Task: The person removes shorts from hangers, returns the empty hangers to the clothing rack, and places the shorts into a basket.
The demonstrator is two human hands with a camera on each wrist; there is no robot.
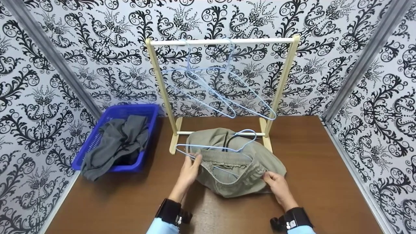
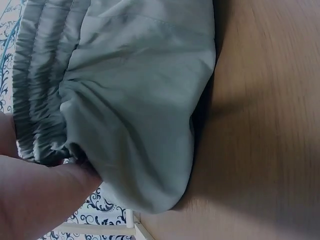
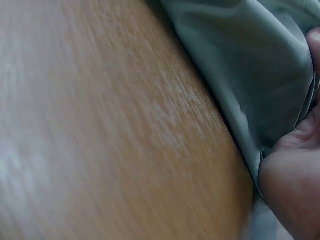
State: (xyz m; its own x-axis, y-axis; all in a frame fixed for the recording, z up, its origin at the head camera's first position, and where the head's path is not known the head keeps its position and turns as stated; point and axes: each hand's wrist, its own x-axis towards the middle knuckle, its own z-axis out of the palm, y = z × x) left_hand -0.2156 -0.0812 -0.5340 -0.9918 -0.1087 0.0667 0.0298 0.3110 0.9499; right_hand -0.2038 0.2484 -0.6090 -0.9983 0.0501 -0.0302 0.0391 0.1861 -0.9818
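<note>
Olive-khaki pants [image 1: 227, 190] with a gathered elastic waistband lie bunched on the table, the waist opening towards me. A light blue hanger [image 1: 208, 147] is partly inside that opening; its hook sticks out over the cloth at the back, and its lower part is hidden. My left hand [image 1: 189, 169] pinches the left end of the waistband [image 2: 42, 85], close to the hanger's left end. On the right, my right hand [image 1: 279, 187] pinches the pants' cloth near the waistband; the right wrist view shows thumb and fingers on a fold [image 3: 265, 100].
Behind the pants stands a wooden rack [image 1: 286, 78] with a white rail [image 1: 260, 41]. Two blue hangers [image 1: 250, 92] hang from it. At the left, a blue basket [image 1: 112, 110] holds dark grey clothing [image 1: 113, 139], part of which droops over the rim. Patterned walls enclose the table [image 1: 325, 182].
</note>
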